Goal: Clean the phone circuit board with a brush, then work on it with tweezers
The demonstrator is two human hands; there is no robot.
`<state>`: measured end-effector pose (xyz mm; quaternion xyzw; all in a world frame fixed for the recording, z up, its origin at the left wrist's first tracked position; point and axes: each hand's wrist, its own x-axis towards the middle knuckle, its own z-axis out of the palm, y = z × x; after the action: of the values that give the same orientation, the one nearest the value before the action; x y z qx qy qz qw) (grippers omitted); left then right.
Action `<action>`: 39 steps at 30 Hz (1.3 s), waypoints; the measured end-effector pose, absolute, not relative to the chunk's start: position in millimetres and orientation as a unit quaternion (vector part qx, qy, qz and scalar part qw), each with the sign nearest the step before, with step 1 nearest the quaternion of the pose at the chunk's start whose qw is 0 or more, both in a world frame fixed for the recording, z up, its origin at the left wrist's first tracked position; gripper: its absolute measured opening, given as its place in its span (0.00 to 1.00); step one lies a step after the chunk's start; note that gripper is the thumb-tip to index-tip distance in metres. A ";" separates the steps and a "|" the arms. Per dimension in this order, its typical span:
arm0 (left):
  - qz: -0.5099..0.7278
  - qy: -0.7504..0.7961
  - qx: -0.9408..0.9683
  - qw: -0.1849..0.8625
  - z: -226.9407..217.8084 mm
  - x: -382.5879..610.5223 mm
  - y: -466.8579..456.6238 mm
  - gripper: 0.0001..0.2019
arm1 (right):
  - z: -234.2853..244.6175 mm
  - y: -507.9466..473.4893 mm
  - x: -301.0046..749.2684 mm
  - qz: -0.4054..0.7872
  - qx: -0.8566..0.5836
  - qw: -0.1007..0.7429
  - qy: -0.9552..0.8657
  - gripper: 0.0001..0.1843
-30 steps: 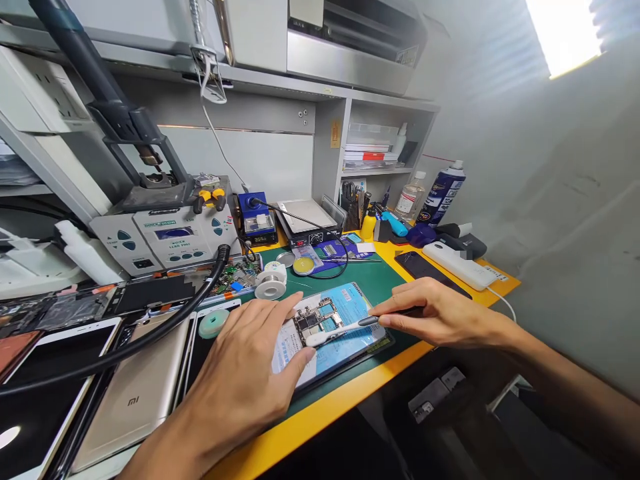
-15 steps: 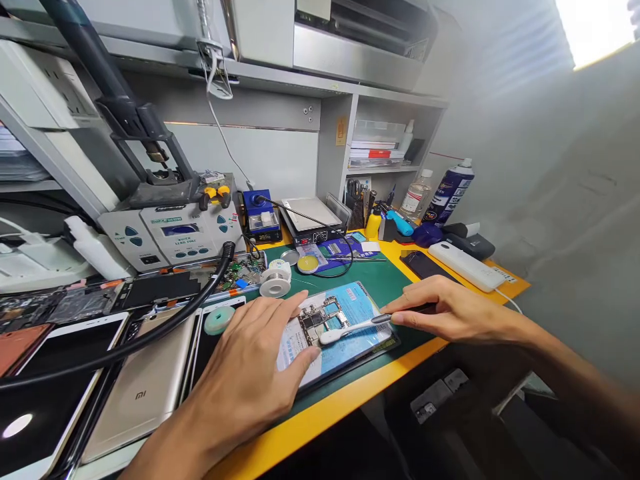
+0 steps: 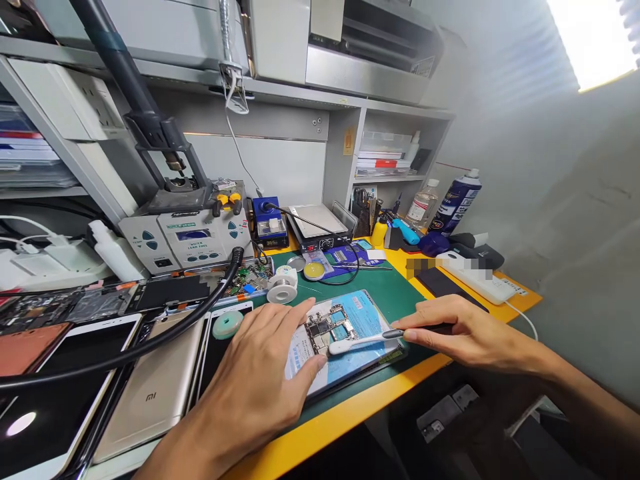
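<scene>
Pinning small green circuit board (image 3: 324, 328) on blue card (image 3: 363, 312), left hand (image 3: 253, 390) is laid flat, open; white-headed brush (image 3: 357, 343) is pinched by right hand (image 3: 463, 333) from 3 o'clock. Components could be dislodged by heavy scrubbing.

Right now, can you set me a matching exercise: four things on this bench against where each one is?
1 circuit board
2 white-tipped tool
3 spray can
4 gold phone

a in the right hand
b upright, far back right
c on the blue sheet by the left hand
d lying left of that hand

Pairs: 1-c, 2-a, 3-b, 4-d
</scene>
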<state>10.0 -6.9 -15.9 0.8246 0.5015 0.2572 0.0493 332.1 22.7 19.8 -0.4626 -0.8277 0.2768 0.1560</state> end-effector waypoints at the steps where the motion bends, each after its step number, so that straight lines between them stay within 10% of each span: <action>1: 0.258 0.501 0.824 0.050 -15.7 10.3 -6.9 0.28 | 18.6 22.7 333.8 0.279 -0.466 0.157 -0.825 0.18; 39: 0.256 0.508 0.819 0.071 -11.5 11.0 -8.1 0.29 | 18.9 36.7 333.2 0.301 -0.499 0.183 -0.792 0.20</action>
<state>11.0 -8.1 -11.5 0.8194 0.5077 0.2565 0.0707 333.2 36.7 18.9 -0.4994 -0.7917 0.3006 0.1827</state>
